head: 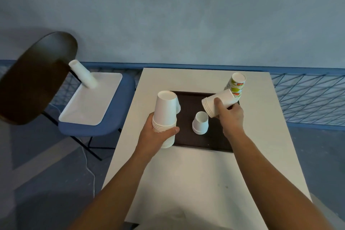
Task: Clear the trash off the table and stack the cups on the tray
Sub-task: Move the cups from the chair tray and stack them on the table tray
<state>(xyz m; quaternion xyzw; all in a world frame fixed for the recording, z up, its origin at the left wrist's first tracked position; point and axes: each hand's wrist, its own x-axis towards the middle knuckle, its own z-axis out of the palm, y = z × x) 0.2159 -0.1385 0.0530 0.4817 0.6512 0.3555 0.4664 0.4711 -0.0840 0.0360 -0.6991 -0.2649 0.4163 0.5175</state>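
Two grips: my left fingers wrap an upturned cup stack, my right fingers a tilted cup stack. Between them a short stack sits on the tray; merging remains, I judge.

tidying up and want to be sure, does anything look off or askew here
Nothing spilled or crushed. The cup stack in the right hand is tipped nearly sideways over the dark tray, and a lone stack sits on the white tray on the chair, away from the rest.

Small cup on tray, chair left of table
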